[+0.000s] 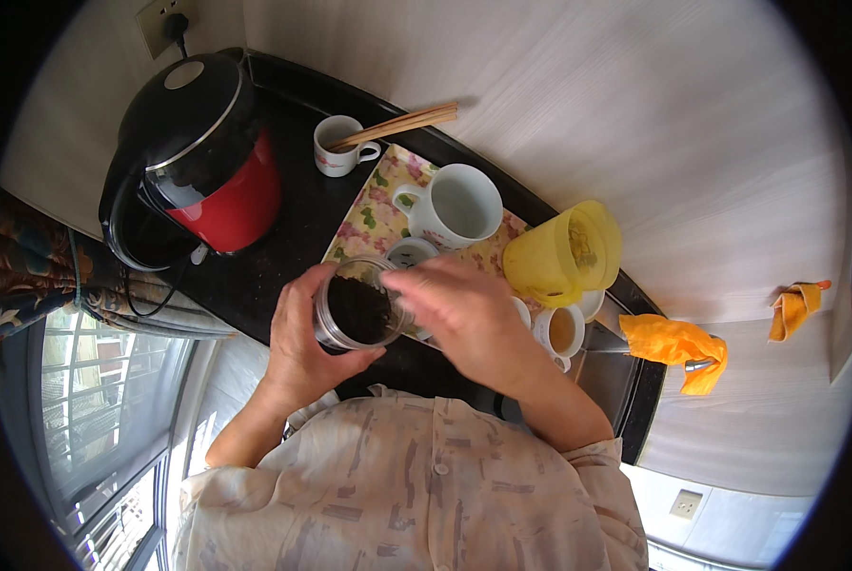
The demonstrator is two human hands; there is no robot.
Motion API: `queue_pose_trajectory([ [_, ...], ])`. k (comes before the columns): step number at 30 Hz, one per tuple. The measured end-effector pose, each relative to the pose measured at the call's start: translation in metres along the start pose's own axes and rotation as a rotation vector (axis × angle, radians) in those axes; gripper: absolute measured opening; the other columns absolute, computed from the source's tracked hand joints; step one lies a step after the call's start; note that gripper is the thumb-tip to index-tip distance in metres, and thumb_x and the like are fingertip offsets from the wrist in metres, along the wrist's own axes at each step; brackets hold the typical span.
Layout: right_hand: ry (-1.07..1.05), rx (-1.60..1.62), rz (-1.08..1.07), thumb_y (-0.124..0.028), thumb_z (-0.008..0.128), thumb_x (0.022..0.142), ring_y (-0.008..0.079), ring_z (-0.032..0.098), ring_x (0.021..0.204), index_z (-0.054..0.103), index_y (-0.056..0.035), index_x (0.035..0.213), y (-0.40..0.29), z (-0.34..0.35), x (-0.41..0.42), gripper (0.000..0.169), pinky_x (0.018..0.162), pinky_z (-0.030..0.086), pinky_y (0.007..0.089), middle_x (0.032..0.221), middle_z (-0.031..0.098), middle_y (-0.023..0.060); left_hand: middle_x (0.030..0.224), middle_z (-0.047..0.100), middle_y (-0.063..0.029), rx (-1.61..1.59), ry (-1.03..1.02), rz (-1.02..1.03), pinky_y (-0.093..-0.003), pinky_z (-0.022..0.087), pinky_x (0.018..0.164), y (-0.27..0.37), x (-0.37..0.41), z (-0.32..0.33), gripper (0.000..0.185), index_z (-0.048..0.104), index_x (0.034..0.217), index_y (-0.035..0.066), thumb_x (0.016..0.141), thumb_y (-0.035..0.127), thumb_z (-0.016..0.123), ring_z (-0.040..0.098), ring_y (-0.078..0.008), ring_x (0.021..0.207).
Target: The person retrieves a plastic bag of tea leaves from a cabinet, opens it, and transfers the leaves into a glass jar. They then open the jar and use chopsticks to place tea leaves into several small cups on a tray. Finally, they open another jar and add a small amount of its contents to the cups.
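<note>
My left hand (304,342) is wrapped around a clear open-topped jar (360,303) holding dark, dry loose matter that looks like tea leaves. At the jar's right rim is my right hand (462,314), its fingers blurred and partly over the opening; whether they pinch anything cannot be told. Just behind the jar, a small white cup (412,251) with a few dark bits inside stands on a floral tray (369,214). A large white mug (465,207) is beyond it. Right of my right hand, a white cup of amber liquid (560,332) stands beside a yellow plastic pitcher (558,257).
A red and black electric kettle (219,178) stands at the left on the black countertop (290,207). Wooden chopsticks (404,125) lean in a white cup (337,160) at the back. An orange cloth (672,350) hangs over a faucet by the sink at the right. A curtain (40,264) hangs at left.
</note>
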State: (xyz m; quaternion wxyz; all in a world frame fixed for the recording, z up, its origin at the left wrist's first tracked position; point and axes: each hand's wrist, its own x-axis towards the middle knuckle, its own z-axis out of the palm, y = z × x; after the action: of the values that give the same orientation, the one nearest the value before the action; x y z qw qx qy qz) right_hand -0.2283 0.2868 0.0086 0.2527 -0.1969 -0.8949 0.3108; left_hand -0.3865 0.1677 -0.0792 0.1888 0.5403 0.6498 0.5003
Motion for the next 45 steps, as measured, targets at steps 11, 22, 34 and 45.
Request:
queue_pose_trajectory([
  [11,0.145,-0.008,0.013,-0.004,0.07,0.078,0.0252,0.064,0.067,0.064,-0.0055,0.091,0.003,0.009,-0.035,0.014,0.057,0.05,0.0335,0.079,0.065,0.0091,0.117,0.056,-0.0151,0.068,-0.136,0.136,-0.0417,0.045,0.091,0.008,-0.011,0.009,0.089,0.046,0.125,0.003,0.049,0.015,0.089,0.055,-0.0347,0.106],
  [22,0.102,-0.036,0.189,-0.006,0.063,0.086,0.0209,0.062,0.068,0.063,-0.0017,0.088,0.077,0.021,-0.016,0.005,0.063,0.049,0.0303,0.082,0.066,0.0105,0.121,0.055,-0.0156,0.101,-0.074,-0.061,-0.0407,0.044,0.094,0.012,-0.032,0.001,0.093,0.043,0.128,0.003,0.048,0.013,0.09,0.053,-0.0334,0.111],
  [34,0.007,0.037,-0.109,-0.008,0.07,0.076,0.0236,0.058,0.073,0.068,-0.0073,0.086,0.024,0.009,-0.048,0.011,0.062,0.048,0.034,0.079,0.059,0.0052,0.119,0.056,-0.0157,0.176,-0.118,-0.035,-0.0389,0.045,0.095,0.025,-0.031,0.014,0.094,0.04,0.131,0.002,0.051,0.01,0.089,0.056,-0.0301,0.111],
  [45,0.364,0.011,-0.096,-0.008,0.075,0.068,0.0272,0.054,0.082,0.062,-0.0084,0.082,-0.008,-0.003,-0.121,0.02,0.07,0.045,0.0381,0.089,0.055,0.0066,0.118,0.057,-0.0141,0.115,-0.24,0.008,-0.0369,0.045,0.095,0.043,-0.052,0.022,0.094,0.038,0.132,0.004,0.052,0.006,0.087,0.057,-0.0278,0.111],
])
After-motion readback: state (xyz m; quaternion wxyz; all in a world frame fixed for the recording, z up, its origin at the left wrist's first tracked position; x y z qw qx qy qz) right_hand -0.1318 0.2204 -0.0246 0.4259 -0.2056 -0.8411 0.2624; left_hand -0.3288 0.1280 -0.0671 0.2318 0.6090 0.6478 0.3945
